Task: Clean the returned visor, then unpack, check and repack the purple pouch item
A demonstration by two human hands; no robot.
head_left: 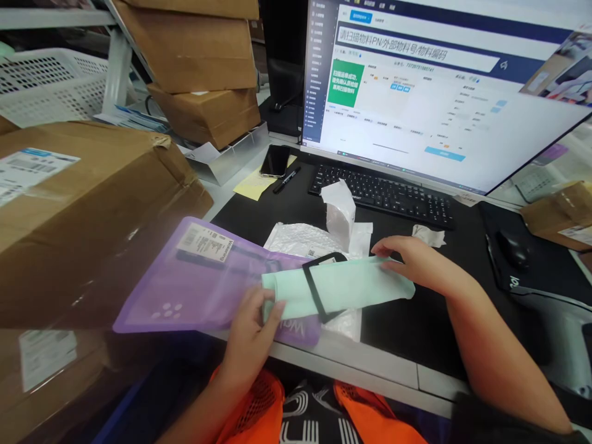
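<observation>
A folded mint-green cloth (361, 283) with a black band (315, 290) around it lies across the front of the desk. My left hand (256, 320) pinches its left end between thumb and fingers. At the far end, my right hand (411, 256) has its fingers curled on the upper edge. Beneath the cloth is a purple translucent zip bag (161, 283) with a white barcode label (206, 242). Under both lies a white padded mailer (296, 237), partly covered, with a torn flap standing up. What the cloth unfolds into cannot be seen.
Large cardboard boxes (92, 203) crowd the left side, with more stacked (203, 52) behind. A keyboard (383, 194) sits below the monitor (416, 92). Near it are a phone (275, 161), a marker (287, 180) and crumpled paper (428, 235). A mouse (513, 248) rests at right.
</observation>
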